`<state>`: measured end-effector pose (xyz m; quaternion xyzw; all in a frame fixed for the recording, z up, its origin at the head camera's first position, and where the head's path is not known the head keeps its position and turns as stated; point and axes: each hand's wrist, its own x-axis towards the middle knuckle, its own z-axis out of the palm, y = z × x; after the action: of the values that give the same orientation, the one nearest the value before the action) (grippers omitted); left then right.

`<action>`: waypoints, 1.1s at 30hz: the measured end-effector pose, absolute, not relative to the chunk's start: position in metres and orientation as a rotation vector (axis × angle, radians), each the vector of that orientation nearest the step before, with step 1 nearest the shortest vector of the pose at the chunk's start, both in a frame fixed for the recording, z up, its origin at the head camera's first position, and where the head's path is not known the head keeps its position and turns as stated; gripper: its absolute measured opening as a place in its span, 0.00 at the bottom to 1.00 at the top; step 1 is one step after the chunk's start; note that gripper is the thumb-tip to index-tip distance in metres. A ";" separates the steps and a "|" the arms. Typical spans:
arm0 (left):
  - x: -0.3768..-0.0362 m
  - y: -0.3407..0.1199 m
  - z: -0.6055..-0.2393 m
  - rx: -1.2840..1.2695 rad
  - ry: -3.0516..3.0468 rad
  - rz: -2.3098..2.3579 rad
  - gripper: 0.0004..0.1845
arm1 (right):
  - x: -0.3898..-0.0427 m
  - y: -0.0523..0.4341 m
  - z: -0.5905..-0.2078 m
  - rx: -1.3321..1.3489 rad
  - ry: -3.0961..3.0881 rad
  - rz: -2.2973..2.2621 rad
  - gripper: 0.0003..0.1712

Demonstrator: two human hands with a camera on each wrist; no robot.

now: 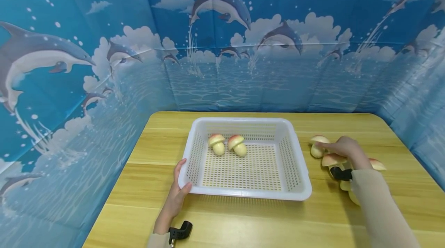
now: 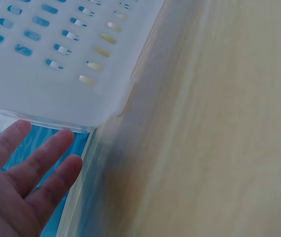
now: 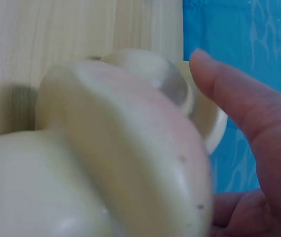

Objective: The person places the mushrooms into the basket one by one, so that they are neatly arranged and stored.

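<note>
A white perforated plastic basket [image 1: 243,193] stands on the table with two toy mushrooms, a left one [image 1: 218,146] and a right one [image 1: 238,146], toward its back. My left hand [image 1: 177,190] touches the basket's near left corner, thumb by the front rim and fingers along the left side. In the left wrist view those fingers [image 2: 54,155] are spread and fairly straight. To the basket's right, my right hand [image 1: 347,149] pinches a toy mushroom [image 1: 317,151], cream with a reddish cap. The thumb [image 3: 229,89] lies across it; the other fingers are mostly hidden.
More toy mushrooms, one of them [image 1: 333,160] right beneath the right hand, lie partly covered by the right forearm. A large one [image 3: 125,143] fills much of the right wrist view. The wooden table [image 1: 250,225] meets a blue dolphin-print curtain [image 1: 222,82] behind and at the sides.
</note>
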<state>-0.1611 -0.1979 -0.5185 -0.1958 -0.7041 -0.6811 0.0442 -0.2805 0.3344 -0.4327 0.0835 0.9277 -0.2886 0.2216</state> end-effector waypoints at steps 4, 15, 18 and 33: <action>-0.162 -0.198 -0.519 -0.594 -2.152 -2.086 0.38 | -0.283 0.336 -0.436 0.213 2.536 -0.766 0.38; -0.162 -0.198 -0.519 -0.589 -2.150 -2.086 0.37 | -0.287 0.339 -0.441 0.223 2.417 -0.902 0.38; -0.162 -0.198 -0.519 -0.589 -2.151 -2.088 0.37 | -0.287 0.338 -0.442 0.252 2.370 -0.936 0.33; -0.163 -0.198 -0.521 -0.582 -2.160 -2.078 0.37 | -0.288 0.341 -0.448 0.270 2.356 -1.039 0.33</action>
<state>-0.1632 -0.1984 -0.5211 -0.1904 -0.7067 -0.6799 0.0439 -0.2884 0.3414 -0.4478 0.1002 0.8755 -0.3861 0.2727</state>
